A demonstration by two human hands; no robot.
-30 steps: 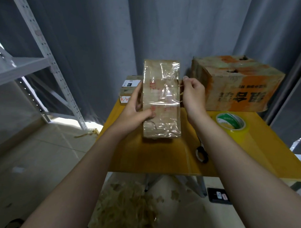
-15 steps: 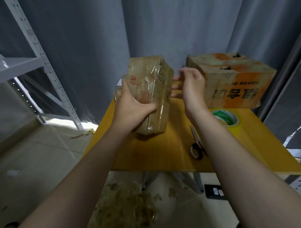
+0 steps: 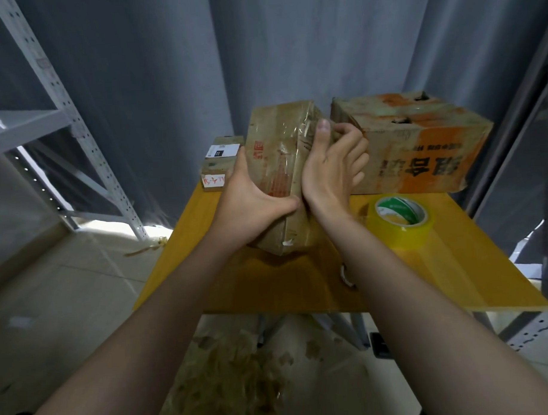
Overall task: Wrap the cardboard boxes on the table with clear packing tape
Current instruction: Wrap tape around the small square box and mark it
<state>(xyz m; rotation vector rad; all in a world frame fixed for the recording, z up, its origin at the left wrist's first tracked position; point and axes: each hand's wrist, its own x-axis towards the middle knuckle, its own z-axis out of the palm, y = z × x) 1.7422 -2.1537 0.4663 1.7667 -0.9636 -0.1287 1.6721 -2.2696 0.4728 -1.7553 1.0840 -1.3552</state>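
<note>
A taped box [image 3: 277,151] is held tilted at centre frame, its lower corner close over the yellow bench [image 3: 269,285]; contact there cannot be told. The left hand [image 3: 251,205] clasps its lower left side, thumb across the front face. The right hand [image 3: 330,171] holds the right edge, thumb lying up along it and fingers curled round the far side. Just right of it stands a large orange-printed box [image 3: 419,146], with a tape roll [image 3: 402,221] below. Small boxes [image 3: 220,165] sit at the box's left.
</note>
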